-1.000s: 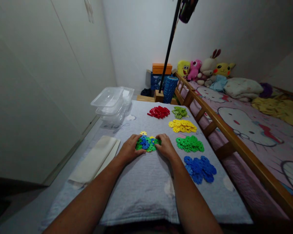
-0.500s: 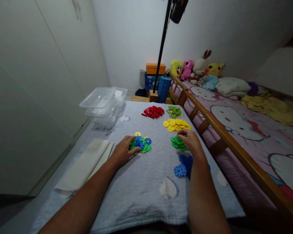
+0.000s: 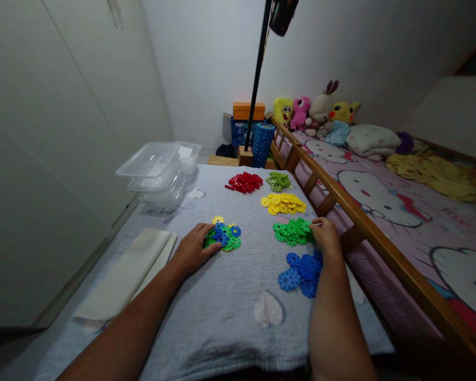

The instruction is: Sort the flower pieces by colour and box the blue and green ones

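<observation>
My left hand (image 3: 196, 247) rests on the cloth with thumb and fingers apart around the near-left side of a mixed pile of flower-shaped plastic discs (image 3: 224, 236), blue, green and yellow. At the right edge of a green disc pile (image 3: 293, 232) is my right hand (image 3: 324, 234), its fingers curled together against the pile. Whatever lies between those fingertips is hidden. Blue discs (image 3: 301, 272), larger-looking, lie nearer me, partly covered by my right forearm. Beyond the green pile is a yellow disc pile (image 3: 283, 203).
Farther back lie red pieces (image 3: 246, 182) and light-green pieces (image 3: 278, 181). Stacked clear plastic containers (image 3: 154, 169) stand at the left rear, with a folded cream cloth (image 3: 130, 270) in front. A wooden bed rail (image 3: 341, 206) runs along the right side of the table (image 3: 230, 307).
My right hand has moved right, from above the green pile to its right edge, uncovering more green and blue discs. My left hand stays at the mixed pile. The view has shifted slightly.
</observation>
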A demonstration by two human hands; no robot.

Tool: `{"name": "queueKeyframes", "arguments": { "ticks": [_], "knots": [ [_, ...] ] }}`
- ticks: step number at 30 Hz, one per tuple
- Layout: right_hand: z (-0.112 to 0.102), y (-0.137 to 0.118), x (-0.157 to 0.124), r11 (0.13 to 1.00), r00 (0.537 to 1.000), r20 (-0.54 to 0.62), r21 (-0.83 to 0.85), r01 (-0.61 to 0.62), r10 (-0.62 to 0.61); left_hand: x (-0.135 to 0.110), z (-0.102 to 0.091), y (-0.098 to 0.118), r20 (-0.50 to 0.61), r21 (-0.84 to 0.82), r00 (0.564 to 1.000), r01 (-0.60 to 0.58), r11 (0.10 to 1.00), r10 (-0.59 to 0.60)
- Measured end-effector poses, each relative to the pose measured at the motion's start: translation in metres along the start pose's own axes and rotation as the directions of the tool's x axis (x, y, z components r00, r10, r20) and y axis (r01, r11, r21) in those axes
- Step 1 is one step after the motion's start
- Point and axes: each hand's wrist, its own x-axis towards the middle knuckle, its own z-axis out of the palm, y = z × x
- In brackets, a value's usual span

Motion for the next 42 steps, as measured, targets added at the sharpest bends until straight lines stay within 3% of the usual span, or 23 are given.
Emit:
{"name": "queueKeyframes", "arguments": {
  "ticks": [7,17,21,24,27,30,33,37,42],
  "knots": [
    [0.003,0.003,0.001,0.975,0.998,-0.038,-0.218,0.035,-0.044,0.001,-0.002,0.001,0.005,0.005,1.0,-0.002,1.0,0.002],
    [0.003,0.008,-0.001,0.978,0.995,-0.044,-0.192,0.079,-0.089,0.0,-0.003,0.0,0.009,-0.02,1.0,-0.01,1.0,0.01],
    [0.001,-0.008,-0.006,0.982,0.987,-0.091,-0.15,0.115,-0.129,0.0,-0.007,0.001,0.056,-0.036,0.997,-0.055,0.998,0.057],
    [0.009,-0.038,-0.02,0.969,0.966,-0.094,-0.064,0.237,-0.242,-0.001,-0.011,0.002,0.086,-0.044,0.993,-0.08,0.996,0.083],
    [0.03,-0.075,-0.046,0.902,0.902,0.033,0.046,0.43,-0.431,-0.001,-0.012,0.004,0.091,-0.042,0.991,-0.097,0.994,0.101],
    [0.058,-0.105,-0.08,0.778,0.737,0.254,0.142,0.612,-0.626,-0.002,-0.012,0.005,0.092,-0.054,0.99,-0.104,0.993,0.109],
    [0.084,-0.119,-0.109,0.676,0.58,0.405,0.143,0.723,-0.707,-0.002,-0.011,0.003,0.082,-0.073,0.99,-0.109,0.991,0.115],
    [0.106,-0.122,-0.131,0.631,0.52,0.467,0.113,0.767,-0.715,-0.002,-0.009,0.0,0.055,-0.091,0.991,-0.113,0.989,0.119],
    [0.113,-0.123,-0.14,0.593,0.476,0.502,0.094,0.8,-0.722,-0.002,-0.008,0.001,0.041,-0.112,0.992,-0.115,0.987,0.121]
  ]
}}
